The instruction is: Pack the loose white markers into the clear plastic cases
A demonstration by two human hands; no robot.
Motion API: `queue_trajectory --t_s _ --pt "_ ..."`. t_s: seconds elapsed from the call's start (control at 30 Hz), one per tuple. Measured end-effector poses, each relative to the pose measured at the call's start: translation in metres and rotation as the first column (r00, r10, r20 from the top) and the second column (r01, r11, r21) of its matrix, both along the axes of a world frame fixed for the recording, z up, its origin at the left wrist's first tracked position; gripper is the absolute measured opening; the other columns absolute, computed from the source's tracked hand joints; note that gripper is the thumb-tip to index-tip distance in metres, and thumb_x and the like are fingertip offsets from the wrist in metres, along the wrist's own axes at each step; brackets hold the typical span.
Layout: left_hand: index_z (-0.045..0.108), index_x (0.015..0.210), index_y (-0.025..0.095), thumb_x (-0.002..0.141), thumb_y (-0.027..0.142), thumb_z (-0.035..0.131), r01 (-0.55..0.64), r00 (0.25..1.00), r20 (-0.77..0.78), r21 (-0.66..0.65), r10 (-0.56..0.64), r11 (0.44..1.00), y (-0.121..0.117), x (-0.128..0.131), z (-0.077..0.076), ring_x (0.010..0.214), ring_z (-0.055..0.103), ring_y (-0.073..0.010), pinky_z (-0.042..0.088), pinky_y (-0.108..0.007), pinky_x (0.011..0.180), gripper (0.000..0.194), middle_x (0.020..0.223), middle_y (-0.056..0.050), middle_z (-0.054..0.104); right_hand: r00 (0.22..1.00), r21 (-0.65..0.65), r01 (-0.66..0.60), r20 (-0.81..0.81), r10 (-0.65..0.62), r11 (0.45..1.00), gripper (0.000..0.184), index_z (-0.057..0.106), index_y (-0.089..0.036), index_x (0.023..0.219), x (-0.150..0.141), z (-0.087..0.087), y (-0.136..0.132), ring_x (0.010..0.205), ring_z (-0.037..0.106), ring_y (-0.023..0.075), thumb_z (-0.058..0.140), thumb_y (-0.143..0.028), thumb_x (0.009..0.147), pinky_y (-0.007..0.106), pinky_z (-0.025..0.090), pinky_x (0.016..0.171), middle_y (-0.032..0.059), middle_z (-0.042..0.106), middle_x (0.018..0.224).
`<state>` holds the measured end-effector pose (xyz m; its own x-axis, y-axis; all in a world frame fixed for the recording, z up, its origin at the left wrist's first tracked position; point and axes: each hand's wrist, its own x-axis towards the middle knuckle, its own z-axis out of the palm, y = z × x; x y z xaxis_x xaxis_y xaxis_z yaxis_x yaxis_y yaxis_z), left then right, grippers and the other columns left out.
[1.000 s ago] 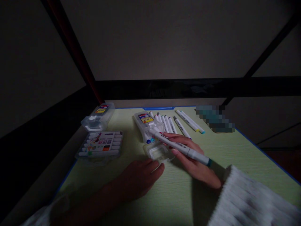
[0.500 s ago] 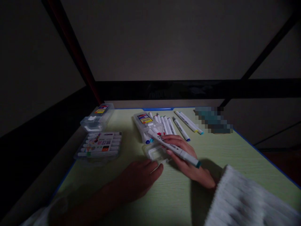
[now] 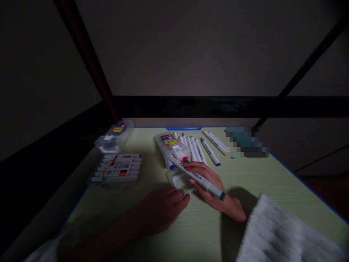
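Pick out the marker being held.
The teal-ended marker, gripped by the right hand; the other visible markers lie on the table or in cases.

Pen (image 3: 196, 177): smooth plastic, in right fingers (image 3: 203, 170)
Case (image 3: 170, 148): translucent plastic, beyond right fingers
Lid (image 3: 174, 179): clear plastic, near left fingers (image 3: 174, 196)
Sleeve (image 3: 280, 233): ribbed cloth, behind right fingers
Table (image 3: 253, 178): matt, wood-grained, below the fingers
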<state>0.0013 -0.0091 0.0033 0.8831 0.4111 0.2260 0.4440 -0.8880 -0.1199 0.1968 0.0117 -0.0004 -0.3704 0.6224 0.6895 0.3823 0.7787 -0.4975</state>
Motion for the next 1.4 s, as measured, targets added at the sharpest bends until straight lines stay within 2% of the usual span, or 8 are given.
queue_trajectory --t_s 0.37,0.7,0.87,1.0,1.1,1.2,1.33,1.4 --pt "0.047 0.102 0.011 0.084 0.010 0.039 0.156 0.984 0.084 0.028 -0.158 0.987 0.001 -0.001 0.005 0.065 0.054 -0.0125 0.041 -0.026 0.052 0.019 0.077 -0.001 0.060 0.963 0.137 -0.055 0.269 0.016 0.989 0.035 0.043 -0.022 0.119 0.006 -0.006 0.006 0.104 0.054 0.0195 0.047 -0.017 0.084 0.038 0.047 0.082 0.0074 0.058 0.115" --pt "0.049 0.101 0.012 0.085 0.011 0.038 0.153 0.986 0.064 0.034 -0.155 0.988 0.000 -0.001 0.002 0.066 0.053 -0.0127 0.041 -0.026 0.053 0.019 0.076 -0.002 0.060 0.937 0.168 -0.043 0.349 -0.019 0.985 0.025 0.047 -0.020 0.112 0.002 0.012 -0.002 0.102 0.054 0.0203 0.037 -0.018 0.089 0.037 0.046 0.080 0.0082 0.059 0.112" --pt "0.048 0.101 0.011 0.081 0.009 0.042 0.149 0.984 0.090 0.050 -0.153 0.988 0.000 0.001 0.004 0.068 0.054 -0.0136 0.040 -0.025 0.053 0.021 0.079 -0.004 0.060 0.933 0.186 -0.038 0.358 -0.031 0.982 0.025 0.048 -0.018 0.109 0.002 0.012 -0.002 0.099 0.055 0.0202 0.032 -0.018 0.091 0.037 0.046 0.078 0.0094 0.059 0.112" --pt "0.050 0.100 0.011 0.083 0.009 0.039 0.129 0.972 0.182 0.108 -0.147 0.986 0.000 0.001 0.006 0.066 0.054 -0.0130 0.042 -0.025 0.052 0.020 0.077 -0.004 0.061 0.931 0.187 -0.042 0.365 -0.029 0.982 0.026 0.048 -0.018 0.109 0.001 0.012 -0.002 0.095 0.057 0.0197 0.032 -0.017 0.090 0.036 0.047 0.075 0.0090 0.060 0.111" --pt "0.053 0.091 0.013 0.085 0.009 0.038 0.160 0.937 0.285 0.173 -0.204 0.972 -0.002 -0.001 0.010 0.063 0.055 -0.0119 0.043 -0.024 0.052 0.017 0.072 -0.003 0.061 0.924 0.186 -0.034 0.380 -0.040 0.982 0.027 0.050 -0.016 0.109 0.000 0.012 -0.003 0.095 0.056 0.0202 0.030 -0.017 0.090 0.035 0.048 0.074 0.0103 0.060 0.110" --pt "0.053 0.088 0.012 0.083 0.007 0.040 0.221 0.892 0.356 0.196 -0.279 0.955 -0.004 -0.002 0.015 0.069 0.056 -0.0114 0.047 -0.022 0.058 0.015 0.075 -0.004 0.063 0.918 0.201 -0.027 0.393 -0.055 0.979 0.028 0.051 -0.015 0.108 -0.001 0.012 -0.005 0.097 0.056 0.0199 0.029 -0.017 0.091 0.035 0.047 0.076 0.0107 0.060 0.110" --pt "0.053 0.096 0.014 0.081 0.014 0.043 0.176 0.904 0.360 0.181 -0.232 0.967 -0.006 -0.004 0.017 0.087 0.055 -0.0147 0.049 -0.025 0.071 0.018 0.094 -0.007 0.062 0.913 0.229 -0.023 0.401 -0.073 0.973 0.028 0.052 -0.013 0.105 -0.002 0.015 -0.006 0.097 0.056 0.0191 0.027 -0.019 0.092 0.033 0.047 0.076 0.0111 0.060 0.109" --pt "0.052 0.101 0.015 0.079 0.017 0.045 0.196 0.908 0.344 0.159 -0.240 0.968 -0.007 -0.004 0.017 0.101 0.050 -0.0179 0.047 -0.029 0.081 0.024 0.107 -0.008 0.058 0.917 0.244 -0.021 0.392 -0.078 0.969 0.030 0.052 -0.013 0.103 -0.003 0.017 -0.007 0.097 0.056 0.0187 0.025 -0.020 0.092 0.032 0.048 0.075 0.0107 0.061 0.107"
